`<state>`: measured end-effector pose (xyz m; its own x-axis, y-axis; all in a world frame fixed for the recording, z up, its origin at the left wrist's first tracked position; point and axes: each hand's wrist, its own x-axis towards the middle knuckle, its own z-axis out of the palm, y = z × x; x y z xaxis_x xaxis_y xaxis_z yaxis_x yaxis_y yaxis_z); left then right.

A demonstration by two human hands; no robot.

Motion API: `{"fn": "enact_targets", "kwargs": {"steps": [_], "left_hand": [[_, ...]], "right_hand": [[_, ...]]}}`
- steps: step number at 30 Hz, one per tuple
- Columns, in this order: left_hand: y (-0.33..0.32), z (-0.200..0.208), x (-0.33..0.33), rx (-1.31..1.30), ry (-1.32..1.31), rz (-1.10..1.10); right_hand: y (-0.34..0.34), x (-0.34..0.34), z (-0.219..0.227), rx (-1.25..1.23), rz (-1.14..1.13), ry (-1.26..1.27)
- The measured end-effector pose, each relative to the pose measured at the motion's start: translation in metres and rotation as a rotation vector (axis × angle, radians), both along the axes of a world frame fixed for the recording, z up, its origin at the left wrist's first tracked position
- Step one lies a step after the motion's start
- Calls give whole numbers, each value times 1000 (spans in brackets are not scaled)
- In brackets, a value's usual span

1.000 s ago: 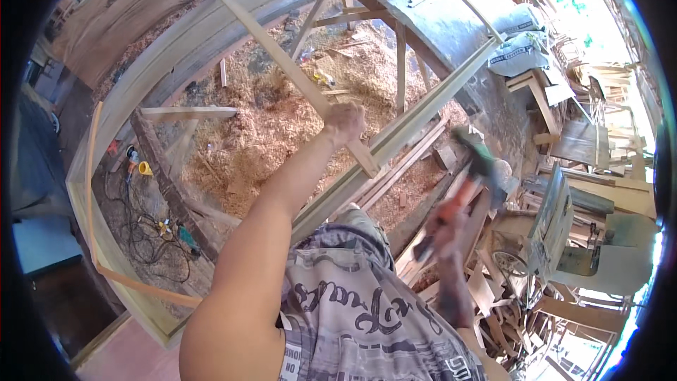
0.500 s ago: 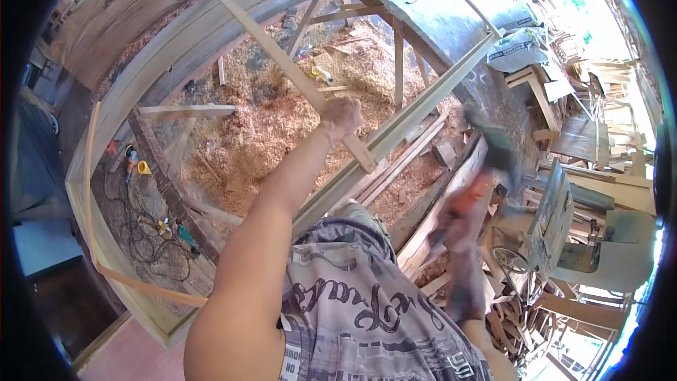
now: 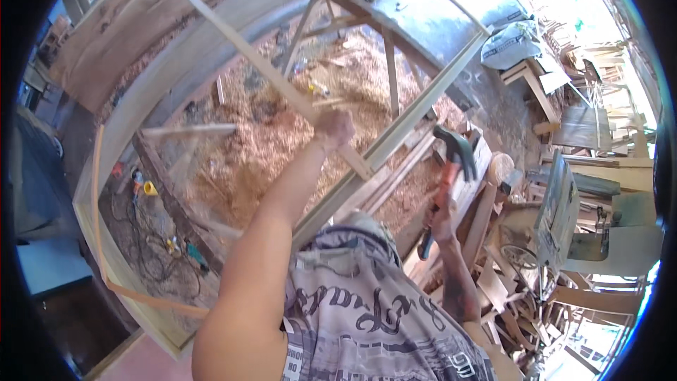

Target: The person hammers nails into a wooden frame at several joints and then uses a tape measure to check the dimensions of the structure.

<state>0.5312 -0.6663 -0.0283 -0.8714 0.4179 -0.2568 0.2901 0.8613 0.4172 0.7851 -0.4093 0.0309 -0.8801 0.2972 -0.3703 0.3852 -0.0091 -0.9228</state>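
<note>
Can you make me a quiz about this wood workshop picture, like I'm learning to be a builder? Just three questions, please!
1. What tool does the person's right hand hold?
2. True or false: the person's left hand is open and holds nothing.
3. Where in the picture are the sacks?
A) At the lower left
B) At the upper right
C) At the bottom middle

Key:
1. A claw hammer.
2. False. It is closed around a long wooden strip.
3. B.
</note>
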Motion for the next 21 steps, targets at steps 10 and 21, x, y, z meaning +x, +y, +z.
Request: {"fn": "enact_targets", "kwargs": {"steps": [10, 21], "left_hand": [[-10, 2, 82, 231, 382, -755], [-17, -8, 87, 229, 399, -658]], "right_hand": [[96, 87, -128, 591, 107, -528], [121, 133, -131, 615, 49, -703]]}}
